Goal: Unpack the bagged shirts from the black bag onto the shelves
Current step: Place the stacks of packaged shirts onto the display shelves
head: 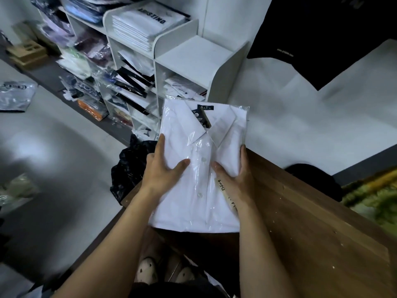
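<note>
Head view: left hand and right hand grip the bagged shirt by its sides.

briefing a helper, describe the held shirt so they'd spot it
In front of the white shelves, by the table, left hand and right hand hold a shirt. It's white, collared, clear-bagged, with a dark neck tag, the only one in hand.

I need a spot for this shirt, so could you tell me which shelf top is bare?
The lower top nearest the wall; the higher top beside it carries a white folded stack.
</note>
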